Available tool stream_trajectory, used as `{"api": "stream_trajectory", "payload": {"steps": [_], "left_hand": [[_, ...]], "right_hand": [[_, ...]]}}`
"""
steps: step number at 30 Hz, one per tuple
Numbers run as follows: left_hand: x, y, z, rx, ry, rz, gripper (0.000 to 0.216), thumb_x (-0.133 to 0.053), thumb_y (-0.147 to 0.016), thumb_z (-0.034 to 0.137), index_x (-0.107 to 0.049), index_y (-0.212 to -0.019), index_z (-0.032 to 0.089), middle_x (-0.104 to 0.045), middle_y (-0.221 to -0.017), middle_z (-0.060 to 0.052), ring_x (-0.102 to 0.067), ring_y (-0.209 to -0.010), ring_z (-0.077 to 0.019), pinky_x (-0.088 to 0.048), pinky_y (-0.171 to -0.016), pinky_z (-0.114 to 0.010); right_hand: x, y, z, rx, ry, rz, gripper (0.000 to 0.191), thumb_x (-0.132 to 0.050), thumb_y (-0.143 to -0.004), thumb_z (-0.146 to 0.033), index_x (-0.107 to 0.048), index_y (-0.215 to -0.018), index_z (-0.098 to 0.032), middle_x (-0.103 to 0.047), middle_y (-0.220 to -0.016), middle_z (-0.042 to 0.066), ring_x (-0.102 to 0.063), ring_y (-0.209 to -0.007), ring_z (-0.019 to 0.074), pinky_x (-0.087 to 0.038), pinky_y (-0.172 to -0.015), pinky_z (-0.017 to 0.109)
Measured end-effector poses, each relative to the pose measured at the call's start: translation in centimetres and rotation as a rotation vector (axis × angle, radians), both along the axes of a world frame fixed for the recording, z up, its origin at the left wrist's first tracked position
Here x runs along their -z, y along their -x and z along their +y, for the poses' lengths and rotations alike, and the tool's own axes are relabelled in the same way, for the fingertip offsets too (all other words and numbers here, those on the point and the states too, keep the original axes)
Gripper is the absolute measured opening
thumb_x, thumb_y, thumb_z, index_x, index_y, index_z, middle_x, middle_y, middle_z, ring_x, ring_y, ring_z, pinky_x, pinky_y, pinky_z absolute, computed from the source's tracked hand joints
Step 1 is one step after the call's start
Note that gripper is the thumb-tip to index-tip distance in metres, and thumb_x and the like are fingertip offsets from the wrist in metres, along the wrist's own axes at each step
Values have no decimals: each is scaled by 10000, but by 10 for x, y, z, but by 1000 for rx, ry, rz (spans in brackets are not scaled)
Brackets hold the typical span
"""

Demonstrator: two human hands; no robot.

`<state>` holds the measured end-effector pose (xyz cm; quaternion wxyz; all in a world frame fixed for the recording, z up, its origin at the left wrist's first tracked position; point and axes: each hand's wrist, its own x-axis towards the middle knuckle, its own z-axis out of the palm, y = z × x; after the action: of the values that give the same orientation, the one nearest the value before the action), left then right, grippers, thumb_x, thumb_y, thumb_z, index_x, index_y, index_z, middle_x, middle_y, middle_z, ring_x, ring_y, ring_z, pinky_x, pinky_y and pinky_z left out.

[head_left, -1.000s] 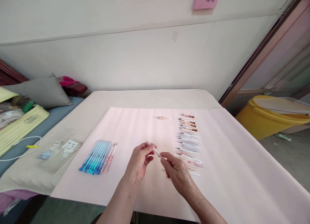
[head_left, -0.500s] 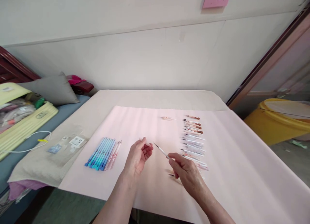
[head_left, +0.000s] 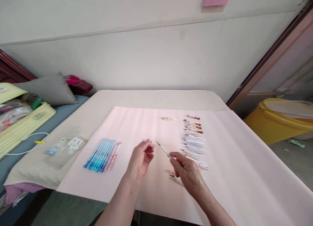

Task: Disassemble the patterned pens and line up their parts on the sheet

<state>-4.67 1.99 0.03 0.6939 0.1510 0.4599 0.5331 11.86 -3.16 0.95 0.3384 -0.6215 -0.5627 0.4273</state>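
Observation:
Over the middle of the pink sheet, my right hand [head_left: 187, 167] pinches a thin white pen refill [head_left: 164, 150] near its back end. Its dark tip points up and left toward my left hand [head_left: 141, 159]. Between the thumb and fingers of that hand is a small pale pen part [head_left: 151, 144], mostly covered; its exact shape is unclear. A short gap separates the refill tip from this part. Beneath my right hand lies another dark-tipped refill [head_left: 174, 177], partly hidden. Right of it runs a column of refills and pen parts [head_left: 194, 144].
Several blue pens [head_left: 100, 154] lie side by side at the left, next to pink-patterned pens [head_left: 113, 157]. One slim pen part [head_left: 168, 118] lies farther back. A clear plastic bag [head_left: 70, 144] rests on the beige cloth. A yellow bin [head_left: 254, 121] stands at the right.
The view has shifted slightly. Both hands stay nearly in place, still gripping the refill and the pale pen part, whose end shows a little more.

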Motion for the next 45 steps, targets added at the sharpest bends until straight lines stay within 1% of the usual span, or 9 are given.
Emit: {"api": "stream_trajectory", "payload": {"steps": [3, 5, 20, 28, 32, 36, 39, 42, 45], "left_hand": [[3, 11, 7, -107, 59, -54, 188, -706, -692, 269, -606, -766, 127, -591, -722, -23, -539, -560, -58, -440, -449, -142], [4, 15, 9, -120, 77, -91, 178, -700, -703, 254, -599, -776, 127, -591, -717, -21, -548, -556, -59, -454, -451, -143], [3, 9, 7, -54, 107, -135, 186, -687, -723, 275, -597, -770, 119, -593, -723, -32, -545, -540, -55, -457, -439, -138], [3, 7, 5, -26, 89, -102, 206, -689, -714, 293, -604, -784, 119, -572, -738, -24, -525, -561, -51, -446, -451, -138], [4, 5, 4, -10, 60, -51, 212, -687, -713, 305, -606, -777, 120, -563, -741, -25, -521, -570, -55, -450, -461, -144], [7, 2, 2, 3, 79, -13, 214, -684, -715, 312, -600, -777, 125, -570, -748, -32, -526, -577, -60, -467, -492, -157], [10, -2, 0, 17, 125, -22, 205, -671, -726, 303, -588, -789, 126, -592, -772, -50, -551, -598, -78, -491, -535, -185], [11, -9, -3, 38, 161, -70, 183, -650, -745, 283, -570, -785, 123, -613, -787, -77, -587, -642, -112, -513, -587, -222], [13, -16, -5, 42, 187, -95, 163, -637, -755, 259, -552, -760, 121, -620, -773, -93, -611, -678, -144, -519, -606, -241]], "right_hand": [[-2, 1, -1, -26, 17, 1, 307, -430, -819, -394, -638, -939, -202, -459, -496, -44, -483, -481, 125, -368, -473, 214], [-3, 2, -2, -50, 21, -3, 298, -433, -820, -395, -639, -921, -205, -450, -492, -47, -474, -470, 121, -354, -463, 213], [3, 3, -4, -103, 27, -62, 278, -410, -836, -387, -626, -906, -228, -428, -470, -59, -451, -464, 121, -321, -458, 215], [4, 2, -4, -106, 16, -71, 268, -406, -842, -372, -621, -908, -226, -426, -479, -58, -456, -464, 117, -300, -447, 215], [5, 2, -4, -111, -12, -115, 259, -406, -849, -361, -620, -904, -225, -430, -485, -54, -469, -466, 118, -304, -452, 218], [3, 2, -4, -126, -56, -241, 248, -396, -859, -337, -616, -917, -238, -435, -468, -55, -462, -457, 120, -296, -457, 220], [3, 3, -5, -146, -113, -404, 254, -375, -873, -310, -614, -932, -250, -497, -482, -45, -481, -467, 125, -280, -465, 224], [6, 3, -7, -182, -245, -649, 258, -362, -882, -262, -610, -954, -246, -595, -553, -19, -534, -495, 135, -238, -466, 239], [11, 3, -11, -204, -399, -941, 254, -398, -855, -192, -606, -993, -237, -610, -575, -3, -536, -460, 137, -156, -452, 268]]}}
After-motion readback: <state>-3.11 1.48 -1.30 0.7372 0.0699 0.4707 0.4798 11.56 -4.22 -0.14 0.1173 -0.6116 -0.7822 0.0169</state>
